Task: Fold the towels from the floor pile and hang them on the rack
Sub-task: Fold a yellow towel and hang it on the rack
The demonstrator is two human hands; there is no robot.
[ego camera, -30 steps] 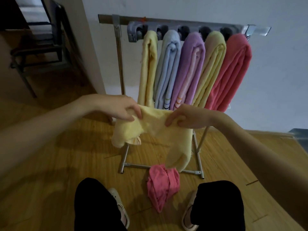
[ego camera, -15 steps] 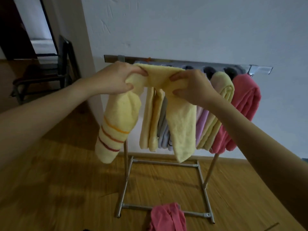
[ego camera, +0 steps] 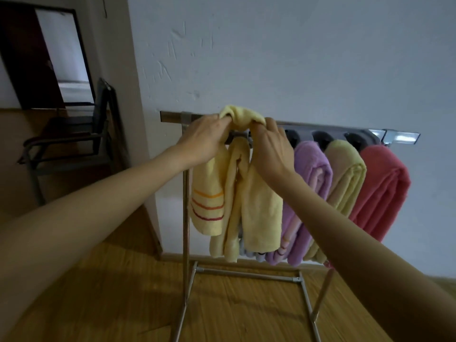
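Observation:
A folded yellow towel (ego camera: 261,213) with orange and red stripes on one end is draped over the left part of the metal rack (ego camera: 399,138). My left hand (ego camera: 204,141) grips its bunched top from the left and my right hand (ego camera: 270,146) grips it from the right, both at rail height. Behind it hangs another yellow towel (ego camera: 232,198). A purple towel (ego camera: 311,183), a yellow-beige towel (ego camera: 345,178) and a pink towel (ego camera: 380,191) hang further right. The floor pile is out of view.
The rack's steel legs and base bar (ego camera: 246,274) stand on the wooden floor against a white wall. A dark chair (ego camera: 74,141) stands at the left near a doorway.
Both hands lifted the yellow towel from knee height up to the rail and brought it down over the rack's left part. The view rose, and the pink towel on the floor left the frame.

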